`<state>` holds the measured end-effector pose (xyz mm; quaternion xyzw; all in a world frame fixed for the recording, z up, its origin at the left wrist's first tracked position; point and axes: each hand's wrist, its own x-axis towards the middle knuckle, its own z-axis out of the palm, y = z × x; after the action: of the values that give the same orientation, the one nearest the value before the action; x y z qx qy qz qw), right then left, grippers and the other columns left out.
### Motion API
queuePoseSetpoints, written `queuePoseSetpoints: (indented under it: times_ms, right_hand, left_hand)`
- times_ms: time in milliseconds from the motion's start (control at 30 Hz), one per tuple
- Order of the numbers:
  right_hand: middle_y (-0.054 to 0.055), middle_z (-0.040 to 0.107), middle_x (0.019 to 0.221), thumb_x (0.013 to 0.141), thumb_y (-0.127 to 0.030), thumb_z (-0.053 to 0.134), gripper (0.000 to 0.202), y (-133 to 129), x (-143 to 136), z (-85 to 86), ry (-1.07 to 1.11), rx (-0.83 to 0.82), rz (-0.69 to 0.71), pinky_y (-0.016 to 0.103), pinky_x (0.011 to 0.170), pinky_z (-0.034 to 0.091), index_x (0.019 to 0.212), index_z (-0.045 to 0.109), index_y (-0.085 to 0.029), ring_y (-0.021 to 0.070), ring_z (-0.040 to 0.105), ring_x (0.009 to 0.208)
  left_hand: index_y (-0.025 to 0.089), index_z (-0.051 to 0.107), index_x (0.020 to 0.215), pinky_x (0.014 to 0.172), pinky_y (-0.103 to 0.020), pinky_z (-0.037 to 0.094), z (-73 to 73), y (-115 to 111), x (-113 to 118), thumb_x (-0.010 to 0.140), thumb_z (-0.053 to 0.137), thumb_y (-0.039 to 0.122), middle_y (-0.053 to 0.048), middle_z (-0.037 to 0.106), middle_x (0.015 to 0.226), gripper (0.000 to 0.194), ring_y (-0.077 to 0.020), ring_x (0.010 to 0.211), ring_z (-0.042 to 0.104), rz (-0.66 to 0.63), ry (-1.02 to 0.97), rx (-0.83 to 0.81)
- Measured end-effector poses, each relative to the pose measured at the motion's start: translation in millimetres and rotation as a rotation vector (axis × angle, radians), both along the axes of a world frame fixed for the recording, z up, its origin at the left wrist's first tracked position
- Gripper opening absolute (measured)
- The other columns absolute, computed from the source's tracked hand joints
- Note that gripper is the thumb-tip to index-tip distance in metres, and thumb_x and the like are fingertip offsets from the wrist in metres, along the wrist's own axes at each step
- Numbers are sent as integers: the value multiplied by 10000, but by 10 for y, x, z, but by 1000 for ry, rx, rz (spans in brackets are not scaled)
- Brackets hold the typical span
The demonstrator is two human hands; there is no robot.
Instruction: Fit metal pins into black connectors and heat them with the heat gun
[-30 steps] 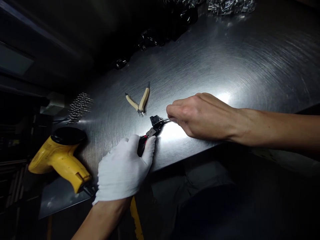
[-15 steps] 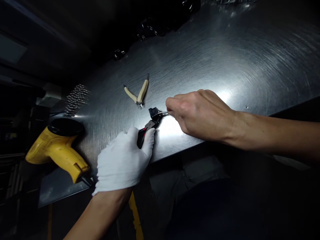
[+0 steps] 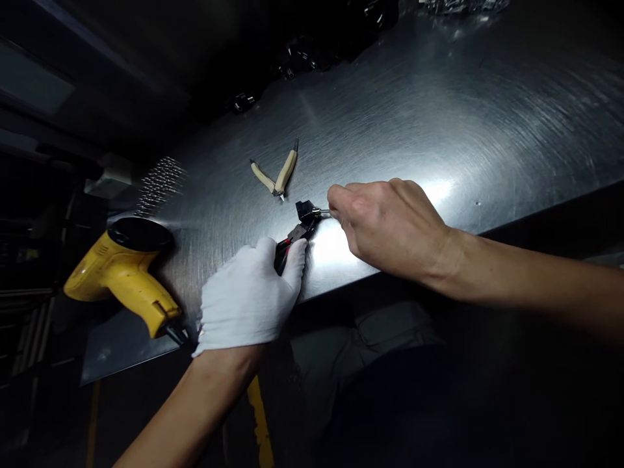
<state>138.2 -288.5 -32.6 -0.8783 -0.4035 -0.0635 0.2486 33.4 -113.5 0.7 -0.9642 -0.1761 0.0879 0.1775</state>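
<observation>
The brushed steel table (image 3: 414, 110) spreads wide past my fingers, its near edge slanting beneath both my arms. Over at its left end sits the yellow heat gun (image 3: 131, 279), handle end just beside my cuff, crowding me there. My bare right hand (image 3: 390, 221) is clenched, with broad steel beyond the knuckles to swing over. My white-gloved left hand (image 3: 248, 286) reaches in across the edge, wrapped around the red-and-black pliers (image 3: 295, 234). Ahead, cream-handled nippers (image 3: 286, 171) lie with 2 handles splayed. The black part (image 3: 305, 211) sits at my pliers' tips, between my 2 hands and inside the edge; I can't tell whether the tips bite it. My right fingertips pinch a thin metal rod (image 3: 322, 211) meeting it.
</observation>
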Motion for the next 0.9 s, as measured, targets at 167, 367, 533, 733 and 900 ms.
queuePoseSetpoints:
  times_ms: [167, 367, 533, 733, 900]
  right_hand:
    - [8, 547, 619, 978, -51, 394, 288, 13, -70, 2, -37, -13, -47, 299, 449, 199, 855, 634, -153, 108, 244, 459]
    - [36, 618, 678, 920, 1, 417, 257, 97, -208, -3, -44, -84, -144, 314, 468, 191, 886, 619, -155, 152, 504, 491]
    - [32, 660, 716, 1015, -90, 414, 249, 67, -227, -30, -23, -53, -165, 313, 466, 233, 910, 628, -159, 159, 532, 523]
    - [25, 670, 739, 1048, -196, 446, 243, -80, -43, -36, -21, -55, -3, 315, 483, 273, 905, 639, -163, 137, 454, 532]
    - [-5, 599, 658, 1037, -210, 454, 233, -126, 145, -60, -52, -62, 130, 310, 490, 269, 864, 605, -171, 117, 372, 504]
  left_hand:
    - [205, 637, 943, 562, -330, 292, 22, -34, 4, 1010, 260, 698, -95, 674, 799, 623, -295, 724, 670, 26, 15, 3]
    - [200, 640, 921, 550, -334, 298, 33, -151, 35, 1005, 255, 674, -102, 684, 795, 617, -342, 762, 704, 57, 20, -2]
    - [210, 646, 945, 544, -339, 298, 36, -189, 32, 1004, 268, 666, -107, 707, 825, 596, -348, 765, 707, 55, -4, -22]
    - [233, 635, 920, 553, -338, 285, 45, -47, -5, 1005, 261, 683, -94, 708, 832, 592, -338, 732, 682, -21, 15, -3]
    - [241, 599, 886, 556, -333, 253, 42, 104, 0, 1012, 280, 679, -70, 674, 815, 556, -314, 713, 665, -115, 33, 1]
